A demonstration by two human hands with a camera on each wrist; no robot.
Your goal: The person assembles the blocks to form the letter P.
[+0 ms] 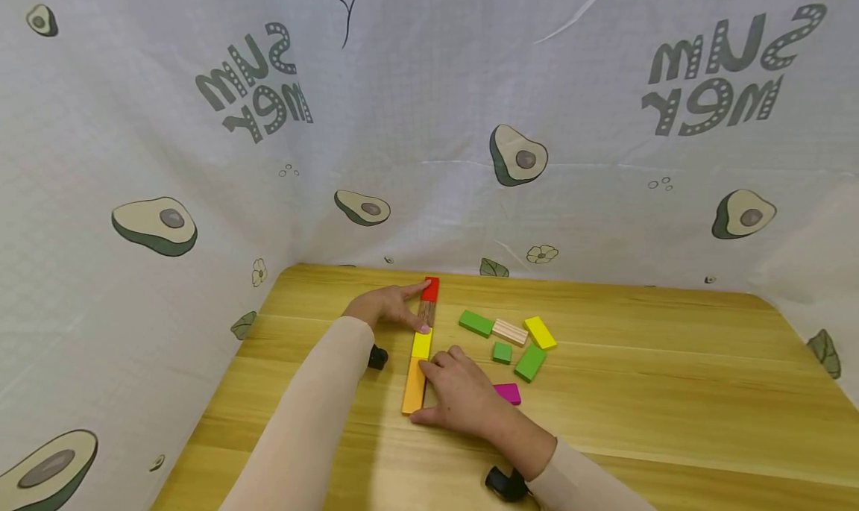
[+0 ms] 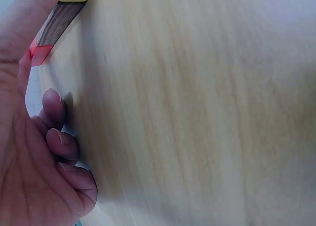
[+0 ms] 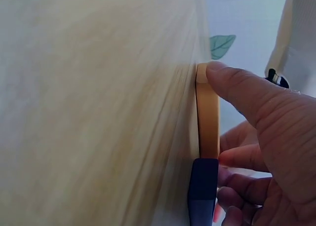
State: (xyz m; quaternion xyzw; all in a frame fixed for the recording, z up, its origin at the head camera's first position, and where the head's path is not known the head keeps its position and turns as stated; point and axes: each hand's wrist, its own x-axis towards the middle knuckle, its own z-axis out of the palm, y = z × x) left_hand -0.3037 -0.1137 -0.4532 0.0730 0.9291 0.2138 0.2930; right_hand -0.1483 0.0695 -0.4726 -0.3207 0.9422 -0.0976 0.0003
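A straight row lies on the wooden table: a red block [image 1: 431, 292], a brown block [image 1: 426, 314], a yellow block [image 1: 421, 345] and a longer orange block [image 1: 413, 389] nearest me. My left hand [image 1: 385, 305] reaches over the far part, its index finger on the red block and its thumb where brown meets yellow. Its other fingers show curled in the left wrist view. With thumb at the near end and index finger by the yellow joint, my right hand [image 1: 466, 397] holds the orange block. A magenta block [image 1: 508, 393] is partly hidden behind that hand.
Right of the row lie two green blocks [image 1: 476, 323], a green cube [image 1: 502, 352], a pale ribbed block [image 1: 510, 332] and a second yellow block [image 1: 540, 333]. A dark block [image 3: 203, 196] shows in the right wrist view. A patterned curtain [image 1: 429, 227] hangs behind the table.
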